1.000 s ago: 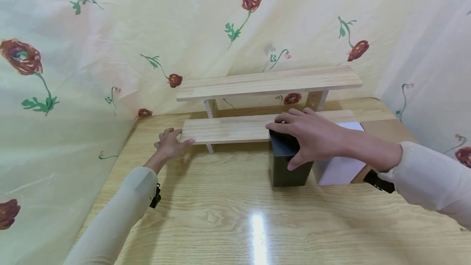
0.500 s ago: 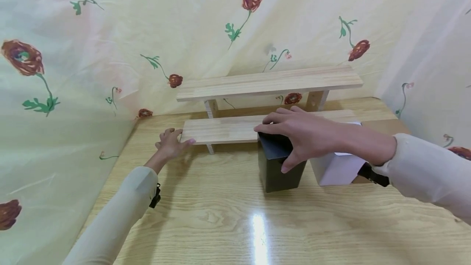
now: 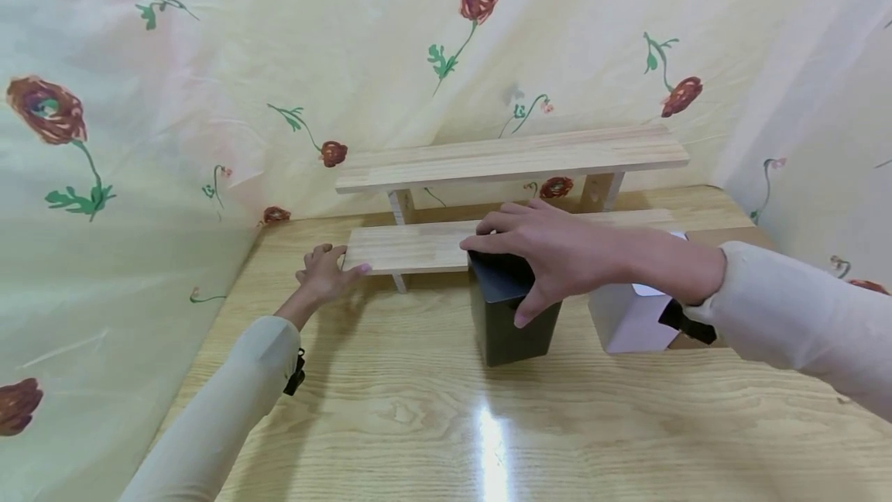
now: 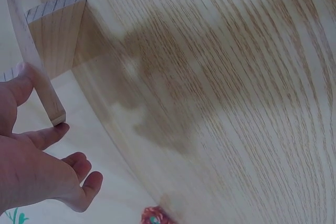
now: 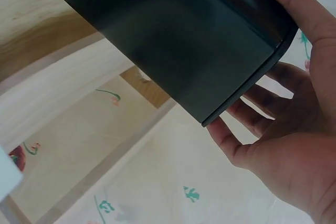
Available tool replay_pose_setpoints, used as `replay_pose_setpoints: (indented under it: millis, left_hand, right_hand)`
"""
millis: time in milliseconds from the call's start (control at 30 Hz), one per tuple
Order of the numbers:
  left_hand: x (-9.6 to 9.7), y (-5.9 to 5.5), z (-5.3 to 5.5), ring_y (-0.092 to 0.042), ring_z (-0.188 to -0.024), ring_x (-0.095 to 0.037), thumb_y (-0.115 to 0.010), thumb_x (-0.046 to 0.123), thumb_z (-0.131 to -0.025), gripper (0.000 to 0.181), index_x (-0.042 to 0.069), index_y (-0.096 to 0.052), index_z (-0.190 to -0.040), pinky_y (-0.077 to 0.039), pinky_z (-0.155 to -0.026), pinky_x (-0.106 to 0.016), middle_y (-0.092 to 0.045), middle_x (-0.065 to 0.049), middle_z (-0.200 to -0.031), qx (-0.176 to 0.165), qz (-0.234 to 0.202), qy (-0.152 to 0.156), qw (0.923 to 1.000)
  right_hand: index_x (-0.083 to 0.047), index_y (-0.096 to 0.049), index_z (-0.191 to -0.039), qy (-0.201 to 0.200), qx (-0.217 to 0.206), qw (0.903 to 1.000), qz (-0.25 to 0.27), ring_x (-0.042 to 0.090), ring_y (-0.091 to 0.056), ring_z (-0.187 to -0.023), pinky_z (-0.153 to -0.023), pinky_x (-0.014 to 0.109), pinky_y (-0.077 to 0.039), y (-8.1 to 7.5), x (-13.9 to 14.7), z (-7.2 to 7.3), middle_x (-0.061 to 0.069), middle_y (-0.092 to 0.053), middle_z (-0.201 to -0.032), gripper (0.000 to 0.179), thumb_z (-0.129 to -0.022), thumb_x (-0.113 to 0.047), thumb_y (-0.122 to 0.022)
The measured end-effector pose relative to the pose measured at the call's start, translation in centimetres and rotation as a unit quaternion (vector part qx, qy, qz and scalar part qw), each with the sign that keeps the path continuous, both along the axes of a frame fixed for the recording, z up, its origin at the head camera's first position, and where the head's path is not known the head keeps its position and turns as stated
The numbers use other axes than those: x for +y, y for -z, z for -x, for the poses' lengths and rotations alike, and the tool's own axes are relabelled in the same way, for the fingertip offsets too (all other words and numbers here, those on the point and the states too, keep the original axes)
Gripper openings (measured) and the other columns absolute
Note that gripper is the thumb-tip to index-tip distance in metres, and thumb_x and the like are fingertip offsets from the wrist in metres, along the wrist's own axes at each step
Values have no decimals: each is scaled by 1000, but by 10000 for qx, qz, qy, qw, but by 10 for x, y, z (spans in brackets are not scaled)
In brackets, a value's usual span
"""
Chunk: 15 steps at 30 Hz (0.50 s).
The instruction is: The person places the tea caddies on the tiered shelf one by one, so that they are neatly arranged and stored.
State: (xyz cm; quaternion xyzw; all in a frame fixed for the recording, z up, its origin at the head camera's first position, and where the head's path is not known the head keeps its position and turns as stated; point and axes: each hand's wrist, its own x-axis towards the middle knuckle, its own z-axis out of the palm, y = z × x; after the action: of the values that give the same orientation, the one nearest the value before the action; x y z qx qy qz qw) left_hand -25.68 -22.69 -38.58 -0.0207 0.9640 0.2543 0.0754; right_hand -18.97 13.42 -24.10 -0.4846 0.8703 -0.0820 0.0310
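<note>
A dark, nearly black box stands upright in front of the two-step wooden shelf. From above, my right hand grips its top, thumb on the near side and fingers over the far edge. The right wrist view shows the box's smooth side and the fingers spread along its top edge. My left hand holds the left end of the shelf's lower board. In the left wrist view, thumb and index finger touch that board at its corner, while the other fingers curl free.
To the right of the dark box stands a white box, partly hidden by my right forearm. Beside it is a brown cardboard box. The shelf's upper board runs along the floral cloth behind the wooden table.
My right hand has moved left with the dark box, widening the gap to the white box. The left hand has stayed on the shelf end.
</note>
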Motion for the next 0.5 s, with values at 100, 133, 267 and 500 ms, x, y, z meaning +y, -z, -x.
replay_pose_setpoints:
  millis: [100, 133, 267, 500]
  left_hand:
    - [-1, 1, 0, -13, -136, -48, -58, 45, -94, 76, -2, -31, -148, -14, -101, -66, -18, -30, -151, -11, -12, 18, 10000]
    - [-1, 1, 0, -13, -137, -48, -58, 45, -94, 76, -2, -32, -148, -14, -101, -67, -18, -30, -151, -11, -13, 19, 10000]
    - [-1, 1, 0, -12, -137, -48, -58, 46, -94, 75, -1, -32, -148, -14, -101, -66, -18, -30, -152, -16, 3, 10, 10000]
    - [0, 0, 0, -14, -137, -47, -58, 47, -94, 76, 0, -33, -148, -15, -101, -65, -19, -29, -152, -25, 8, -27, 10000]
  right_hand:
    - [-17, -45, -145, -33, 65, 10000, -1, 29, -43, -125, -100, 57, -31, -5, -5, 2, 9, -49, -135, 97, -63, -48, -87]
    - [-18, -44, -146, -28, 41, 10000, -3, 29, -43, -125, -100, 57, -31, -7, -7, 2, 9, -49, -136, 97, -64, -49, -87]
    - [-19, -41, -148, -3, -2, 10000, -62, 32, -42, -126, -102, 56, -29, -14, -14, 5, 10, -48, -137, 98, -66, -49, -85]
    - [-16, -45, -144, -14, 105, 9999, 16, 29, -45, -122, -101, 53, -32, -24, -24, 13, 10, -49, -135, 95, -65, -48, -86]
